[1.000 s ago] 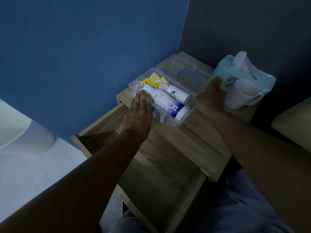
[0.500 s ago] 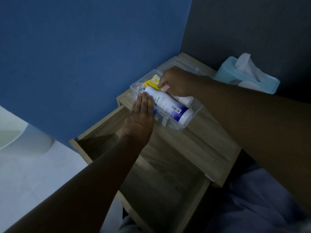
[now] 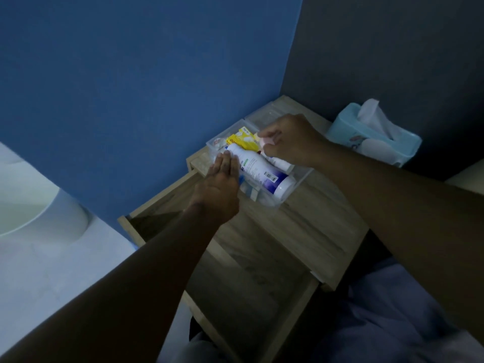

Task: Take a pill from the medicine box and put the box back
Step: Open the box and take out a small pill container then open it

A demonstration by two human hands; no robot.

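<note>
So the medicine box point(image 3: 296, 186) is a clear hard-plastic tub, boxy with rounded corners, and it's sitting on the pale woodgrain desk point(image 3: 309, 231) right under both hands. The left hand point(image 3: 222, 184) is lying flat, fingers straight and together, pressing on the near end of the box and partly on a big smooth white cylinder bottle point(image 3: 262, 174) with a purple band and a barcode; it's not gripping anything, just resting there loose and flat. The right hand point(image 3: 290, 140) is reaching in from the far side with fingertips pinched around a small pale pink thing point(image 3: 267, 141), round-ish, too blurry to say exactly what it is. Just left of that hand a glossy yellow cardboard packet point(image 3: 242, 140) is poking up inside the box, and a smaller white bottle point(image 3: 281, 162) is lying under the right hand's palm. The box's see-through lid point(image 3: 262, 117) is lying open beyond the right hand. Further right of that hand a soft teal tissue pack point(image 3: 372, 137) is sitting with a crumpled white tissue sticking out. Below the left hand, an open wooden drawer point(image 3: 235, 289) is gaping.
</note>
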